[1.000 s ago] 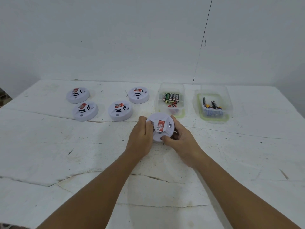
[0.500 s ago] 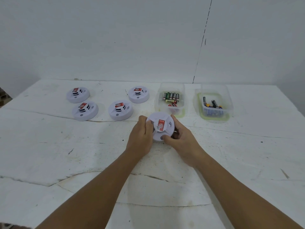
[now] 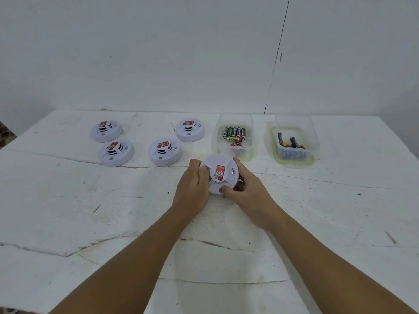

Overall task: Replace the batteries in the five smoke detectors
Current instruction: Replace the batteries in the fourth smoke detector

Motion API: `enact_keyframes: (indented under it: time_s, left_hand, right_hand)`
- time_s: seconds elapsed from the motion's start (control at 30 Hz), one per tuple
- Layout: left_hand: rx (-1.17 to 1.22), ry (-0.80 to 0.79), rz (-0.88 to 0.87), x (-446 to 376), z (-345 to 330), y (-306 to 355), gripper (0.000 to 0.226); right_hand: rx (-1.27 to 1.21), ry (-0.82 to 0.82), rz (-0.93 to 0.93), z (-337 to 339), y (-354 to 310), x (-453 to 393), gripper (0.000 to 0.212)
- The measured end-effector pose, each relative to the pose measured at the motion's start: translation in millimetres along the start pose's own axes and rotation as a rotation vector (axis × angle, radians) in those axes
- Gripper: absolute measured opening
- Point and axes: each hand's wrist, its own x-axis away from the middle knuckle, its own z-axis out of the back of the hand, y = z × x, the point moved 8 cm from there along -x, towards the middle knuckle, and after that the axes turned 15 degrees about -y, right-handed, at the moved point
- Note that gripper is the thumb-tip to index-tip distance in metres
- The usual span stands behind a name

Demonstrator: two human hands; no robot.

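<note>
Hardly anything has shifted since a moment ago: both hands stay clamped on the same detector, the right thumb now nearer its lower rim. Across the white counter [image 3: 68, 211], two clear tubs sit at the far right, the left tub [image 3: 234, 152] holding batteries [image 3: 234, 133] in a row. Four smoke detectors [image 3: 164, 151] rest far left. The held smoke detector [image 3: 219, 174] sits mid-counter, left hand [image 3: 192, 189] and right hand [image 3: 251, 196] each in a curled grip round its edge

Two bare forearms rise from the lower frame edge, with no sleeves, watch or rings showing (the upper arms are cut off); left hand [image 3: 192, 186] and right hand [image 3: 250, 196] are ungloved.
</note>
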Motion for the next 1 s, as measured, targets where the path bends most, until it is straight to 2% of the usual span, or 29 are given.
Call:
enact_keyframes:
  time_s: [0.1, 0.43, 0.73, 0.9, 1.0]
  left_hand:
    - [0.018, 0.0, 0.005, 0.0, -0.5, -0.1, 0.02]
    - [0.006, -0.006, -0.003, -0.5, -1.0, -0.5, 0.02]
    - [0.024, -0.011, -0.028, -0.6, -1.1, -0.1, 0.024]
    - [0.029, -0.011, -0.026, -0.1, -1.2, -2.5, 0.023]
    - [0.044, -0.01, -0.016, 0.2, -1.5, -2.4, 0.029]
  right_hand:
    - [0.007, 0.005, -0.013, 0.0, 2.6, 0.9, 0.075]
    - [0.057, 0.001, -0.021, 1.7, 3.7, 0.4, 0.074]
    - [0.063, 0.001, -0.037, 1.9, 5.7, 0.4, 0.084]
    - [0.09, 0.009, -0.028, 2.7, 6.2, -0.1, 0.083]
    - [0.102, 0.013, -0.009, 3.1, 5.6, 0.4, 0.073]
